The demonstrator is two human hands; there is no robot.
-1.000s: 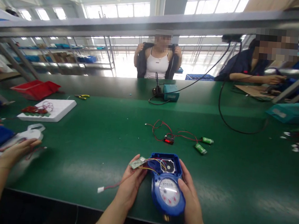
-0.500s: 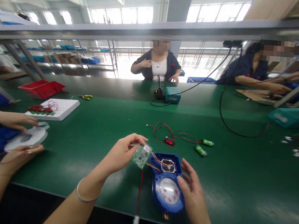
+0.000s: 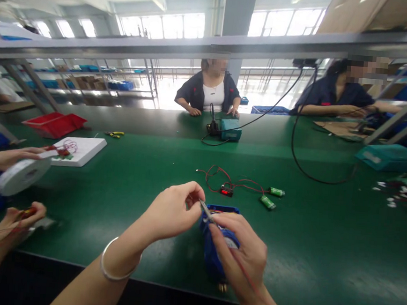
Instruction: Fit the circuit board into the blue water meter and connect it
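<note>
Between my two hands is the circuit board [image 3: 206,211], turned nearly edge-on so only a thin grey strip shows. My left hand [image 3: 179,209] pinches its far-left end. My right hand [image 3: 240,249] has thumb and fingers closed on its near end. A red wire [image 3: 246,275] runs over the right hand toward the wrist. Under the right hand lies the blue round-bodied meter [image 3: 212,261], its upper box open with coloured wires inside; the hand covers much of its dial.
Beyond the meter lie a small red-lit display [image 3: 226,191] and green batteries [image 3: 267,202] on wires. At left, a co-worker's hands hold a white reel [image 3: 23,176] near a white foam block [image 3: 83,152]. Yellow-handled pliers [image 3: 115,134] and a red bin [image 3: 54,124] are farther back.
The circuit board has turned from face-up to edge-on. My right hand has left the meter's side and closed on the board. The red wire has swung across that hand. The co-worker's reel has tilted up.
</note>
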